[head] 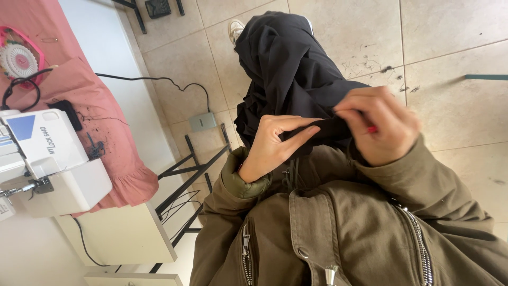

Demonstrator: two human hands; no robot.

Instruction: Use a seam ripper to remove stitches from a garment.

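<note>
A black fabric lies over my lap and hangs toward the tiled floor. My left hand pinches a folded edge of it between thumb and fingers. My right hand grips the same edge just to the right, fingers curled, with a small red-tipped thing held against the cloth. What that red thing is stays hidden by the fingers. Both hands sit close together above my olive jacket.
A white sewing machine stands on a white table at the left, with pink fabric and a round pin wheel beside it. A grey foot pedal and a black cable lie on the floor. Thread scraps dot the tiles.
</note>
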